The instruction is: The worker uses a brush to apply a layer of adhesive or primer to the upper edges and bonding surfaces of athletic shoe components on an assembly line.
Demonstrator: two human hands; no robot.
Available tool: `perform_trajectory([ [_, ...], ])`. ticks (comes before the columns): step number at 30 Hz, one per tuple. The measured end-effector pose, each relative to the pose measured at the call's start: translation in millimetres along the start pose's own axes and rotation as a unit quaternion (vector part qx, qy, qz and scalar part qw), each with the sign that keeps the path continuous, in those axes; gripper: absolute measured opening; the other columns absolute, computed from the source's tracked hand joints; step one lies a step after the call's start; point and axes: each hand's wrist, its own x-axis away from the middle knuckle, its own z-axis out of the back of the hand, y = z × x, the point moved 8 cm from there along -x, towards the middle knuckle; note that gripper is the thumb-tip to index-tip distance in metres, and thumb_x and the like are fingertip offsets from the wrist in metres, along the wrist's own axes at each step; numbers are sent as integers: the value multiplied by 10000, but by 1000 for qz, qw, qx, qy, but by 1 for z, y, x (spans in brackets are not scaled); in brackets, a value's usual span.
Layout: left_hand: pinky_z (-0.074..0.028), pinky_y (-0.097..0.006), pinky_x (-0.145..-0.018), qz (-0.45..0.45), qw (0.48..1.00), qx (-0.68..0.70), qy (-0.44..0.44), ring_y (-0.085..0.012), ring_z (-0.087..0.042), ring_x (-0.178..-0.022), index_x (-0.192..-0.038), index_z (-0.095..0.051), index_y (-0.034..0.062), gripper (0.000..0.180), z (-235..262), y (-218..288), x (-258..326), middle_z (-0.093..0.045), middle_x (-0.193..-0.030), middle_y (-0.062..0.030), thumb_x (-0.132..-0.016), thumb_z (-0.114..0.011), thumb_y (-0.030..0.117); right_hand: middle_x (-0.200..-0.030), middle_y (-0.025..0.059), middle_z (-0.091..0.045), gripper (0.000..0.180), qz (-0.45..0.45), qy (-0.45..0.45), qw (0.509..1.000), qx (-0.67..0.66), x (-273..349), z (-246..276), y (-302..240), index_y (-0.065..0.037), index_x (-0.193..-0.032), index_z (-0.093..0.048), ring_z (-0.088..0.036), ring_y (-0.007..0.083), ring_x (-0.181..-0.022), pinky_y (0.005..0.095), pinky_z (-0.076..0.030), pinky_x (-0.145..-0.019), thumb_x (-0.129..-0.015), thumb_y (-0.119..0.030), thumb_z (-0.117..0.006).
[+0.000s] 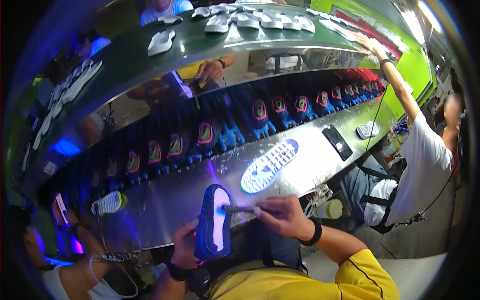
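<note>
My left hand (185, 245) grips a dark blue shoe upper (205, 225) near the lower edge of the view, its underside turned up. A pale, almost white area runs lengthwise down the middle of that underside. In my right hand (286, 214) is a thin brush (241, 208), pinched between fingers and thumb. The brush's tip touches the underside near its upper part, where a blue glow shows. Beyond the right hand, a white shoe sole (269, 166) lies tread-side visible on the metal bench.
A metal bench (165, 212) spans the middle. Behind it runs a rack with several dark shoes (205, 134). White soles (245, 20) line a green conveyor (195, 37). A phone (337, 142) lies at right. Co-workers sit on both sides; one reaches toward the conveyor.
</note>
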Motion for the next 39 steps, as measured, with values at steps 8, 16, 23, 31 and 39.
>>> perform_trajectory([
  [8,-543,-375,-1050,-71,980,-184,8,-226,-704,-1128,-1511,-543,-17,567,-88,71,-114,-716,-1284,-98,-962,-652,78,-783,49,-707,184,-64,199,970,-126,9,43,36,66,-1083,-767,-604,90,-672,269,-449,-591,-988,-89,-742],
  [16,-589,-411,-971,-252,577,-759,164,-319,-753,-1094,-1274,-757,163,688,-137,139,-312,-784,-1186,-147,-652,-964,372,-775,56,-693,179,-166,264,936,-162,33,54,68,60,-1086,-763,-610,101,-692,264,-452,-624,-984,-86,-752],
  [23,-555,-475,-1006,-251,478,-835,103,-366,-717,-1143,-1310,-740,155,642,-87,105,-390,-767,-1197,-162,-749,-906,417,-789,42,-701,166,-176,239,944,-148,34,37,84,63,-1051,-763,-614,91,-709,254,-454,-638,-992,-89,-728],
  [31,-530,-512,-1050,-303,362,-858,205,-401,-667,-1212,-1302,-729,123,499,-76,185,-306,-715,-1306,-198,-845,-722,326,-804,23,-712,206,-200,242,930,-191,33,40,71,68,-1077,-770,-617,73,-701,245,-458,-620,-1001,-119,-732],
  [39,-555,-474,-1029,-181,473,-845,173,-368,-709,-1195,-1339,-737,134,618,22,235,-233,-752,-1293,-149,-770,-903,307,-812,38,-728,214,-153,234,944,-177,36,16,54,67,-1098,-769,-633,78,-727,256,-489,-658,-977,-110,-771],
])
